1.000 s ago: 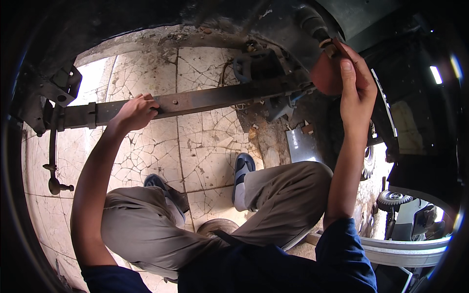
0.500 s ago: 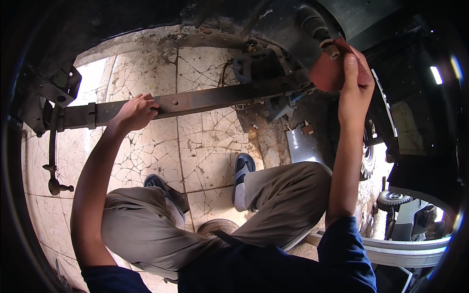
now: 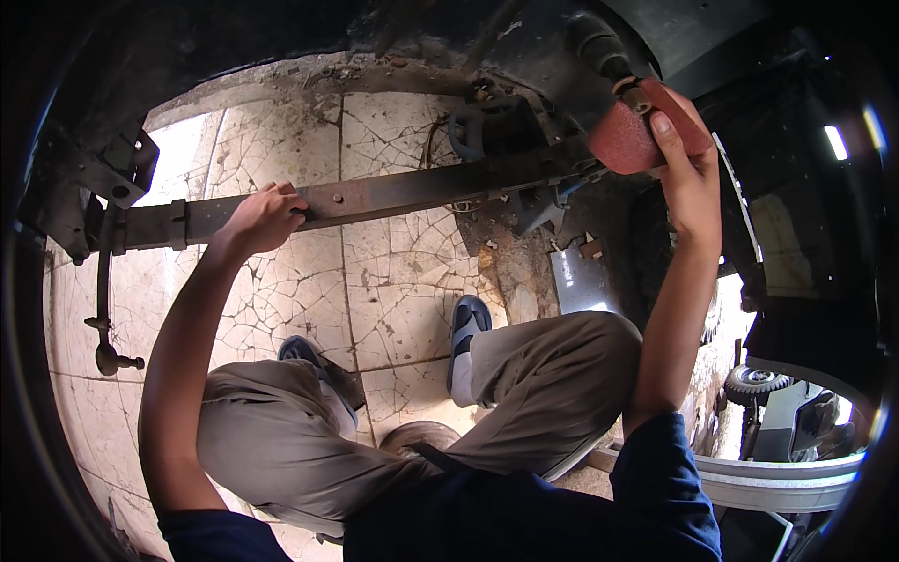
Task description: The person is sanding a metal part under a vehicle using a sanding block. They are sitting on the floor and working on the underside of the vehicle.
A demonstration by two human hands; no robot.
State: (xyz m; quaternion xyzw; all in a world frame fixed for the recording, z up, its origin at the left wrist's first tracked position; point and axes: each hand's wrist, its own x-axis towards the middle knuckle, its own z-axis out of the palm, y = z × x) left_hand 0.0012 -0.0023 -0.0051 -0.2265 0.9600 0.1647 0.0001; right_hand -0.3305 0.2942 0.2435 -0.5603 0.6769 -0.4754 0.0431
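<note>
My right hand (image 3: 691, 178) pinches a folded piece of red sandpaper (image 3: 626, 140), its thumb on the near face and the other fingers mostly hidden behind. Right by the sandpaper's upper edge is a metal stub end (image 3: 637, 97) below a dark cylindrical part (image 3: 599, 49); whether they touch I cannot tell. My left hand (image 3: 266, 217) rests over a long dark leaf spring (image 3: 393, 192), fingers curled round its edge. That spring runs from a bracket at the left toward the sandpaper.
A rod with a ball joint (image 3: 107, 358) hangs at the left. Dark body panels (image 3: 281, 33) arch overhead. Below the spring lie cracked floor tiles (image 3: 403, 262) and a shiny metal plate (image 3: 576, 279). A power tool-like handle (image 3: 464, 131) sits beyond it. A toy-sized-looking wheel (image 3: 754, 382) shows at right.
My right hand has shifted slightly downward and turned, and more of the sandpaper's face shows. My left hand stays on the leaf spring.
</note>
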